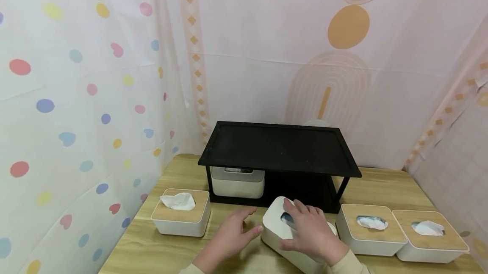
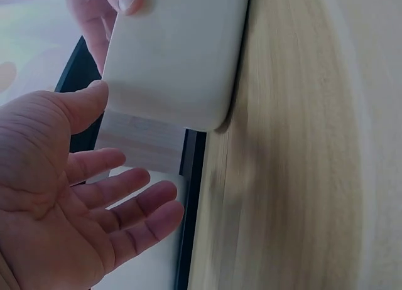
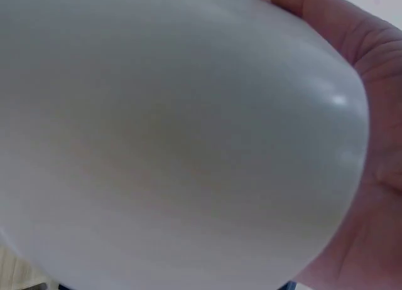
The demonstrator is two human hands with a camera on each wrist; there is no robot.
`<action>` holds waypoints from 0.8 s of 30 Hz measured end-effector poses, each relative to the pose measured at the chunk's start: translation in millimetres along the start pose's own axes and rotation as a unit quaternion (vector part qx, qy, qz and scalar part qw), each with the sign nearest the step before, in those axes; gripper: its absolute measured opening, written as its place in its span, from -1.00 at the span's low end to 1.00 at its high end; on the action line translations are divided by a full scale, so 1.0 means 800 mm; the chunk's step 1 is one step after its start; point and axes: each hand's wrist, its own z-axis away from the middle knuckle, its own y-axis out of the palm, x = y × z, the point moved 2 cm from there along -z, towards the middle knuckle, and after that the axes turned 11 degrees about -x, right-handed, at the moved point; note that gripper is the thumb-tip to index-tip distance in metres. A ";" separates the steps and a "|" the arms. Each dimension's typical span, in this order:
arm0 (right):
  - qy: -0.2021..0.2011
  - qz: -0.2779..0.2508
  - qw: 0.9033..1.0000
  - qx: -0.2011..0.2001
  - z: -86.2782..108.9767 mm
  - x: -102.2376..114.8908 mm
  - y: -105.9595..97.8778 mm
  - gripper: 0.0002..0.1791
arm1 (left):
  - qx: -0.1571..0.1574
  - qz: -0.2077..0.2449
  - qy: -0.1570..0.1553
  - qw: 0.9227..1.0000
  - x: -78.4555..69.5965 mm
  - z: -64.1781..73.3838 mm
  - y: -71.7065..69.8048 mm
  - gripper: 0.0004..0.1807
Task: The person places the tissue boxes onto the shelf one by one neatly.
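A white tissue box (image 1: 272,221) with an oval slot and something bluish inside sits at an angle in front of the black rack. My right hand (image 1: 310,231) lies over its top and grips it, thumb on the near side, fingers across toward the far side. In the left wrist view, that thumb presses the pale face of the box (image 2: 182,58). Beside the box's left corner is my left hand (image 1: 232,240), fingers spread and relaxed; its thumb tip is at the box edge, touching or nearly so. The white box fills most of the right wrist view.
The black rack (image 1: 278,145) stands at the back of the wooden table (image 1: 133,250). Inside it at left is another white tissue box (image 1: 238,185). Wood-topped tissue boxes stand at left (image 1: 183,212) and right, a nearer one (image 1: 371,231) and a farther one (image 1: 431,238).
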 end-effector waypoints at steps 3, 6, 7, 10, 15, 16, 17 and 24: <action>-0.024 -0.038 0.999 0.025 -0.005 0.001 -0.001 0.19 | 0.012 0.028 -0.012 0.999 0.001 0.004 -0.004 -0.29; -0.053 -0.063 0.995 0.050 -0.010 0.002 -0.002 0.20 | 0.029 0.058 -0.028 0.997 0.002 0.008 -0.007 -0.30; -0.065 -0.067 0.994 0.058 -0.012 0.002 -0.003 0.21 | 0.035 0.070 -0.035 0.996 0.002 0.010 -0.008 -0.31; -0.096 -0.069 0.990 0.076 -0.017 0.004 -0.004 0.24 | 0.046 0.097 -0.047 0.993 0.003 0.013 -0.010 -0.31; -0.128 -0.061 0.983 0.119 -0.025 0.007 -0.008 0.30 | 0.051 0.125 -0.050 0.990 0.011 0.016 -0.007 -0.30; -0.129 -0.061 0.981 0.128 -0.026 0.008 -0.009 0.31 | 0.057 0.136 -0.056 0.988 0.011 0.016 -0.007 -0.31; -0.131 -0.059 0.981 0.134 -0.028 0.008 -0.010 0.31 | 0.064 0.147 -0.064 0.985 0.011 0.018 -0.007 -0.30; -0.084 -0.069 0.989 0.101 -0.022 -0.002 -0.006 0.34 | 0.092 0.205 -0.113 0.968 0.009 0.021 -0.006 -0.31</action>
